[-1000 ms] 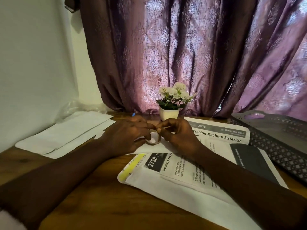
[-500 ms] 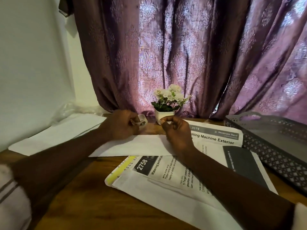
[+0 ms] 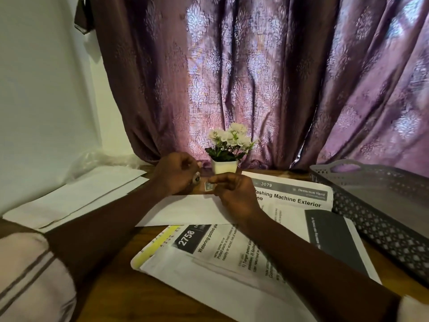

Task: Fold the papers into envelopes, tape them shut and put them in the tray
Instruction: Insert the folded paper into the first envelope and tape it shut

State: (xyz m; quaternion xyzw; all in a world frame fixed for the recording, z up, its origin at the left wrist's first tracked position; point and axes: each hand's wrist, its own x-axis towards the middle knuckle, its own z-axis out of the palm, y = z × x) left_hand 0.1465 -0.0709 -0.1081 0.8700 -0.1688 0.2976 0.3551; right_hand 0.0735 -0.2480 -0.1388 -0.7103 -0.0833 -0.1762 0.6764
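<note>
A folded white paper envelope (image 3: 185,210) lies flat on the wooden table in front of me. My left hand (image 3: 174,174) is closed around a small tape roll (image 3: 196,178) just beyond the envelope's far edge. My right hand (image 3: 234,194) pinches a short clear piece of tape (image 3: 209,186) between thumb and fingertips, held just above the envelope's far edge. A grey perforated tray (image 3: 371,219) stands at the right. Blank white sheets (image 3: 76,196) lie at the left.
Printed sheets (image 3: 232,256) spread under my right forearm, one headed "Washing Machine Exterior" (image 3: 292,196). A small white pot with white flowers (image 3: 226,156) stands just behind my hands. A purple curtain (image 3: 255,77) hangs at the back, and a white wall at the left.
The hands held the tape roll together over the envelope, then drew apart. Now the left hand keeps the roll and the right hand holds a torn piece of tape.
</note>
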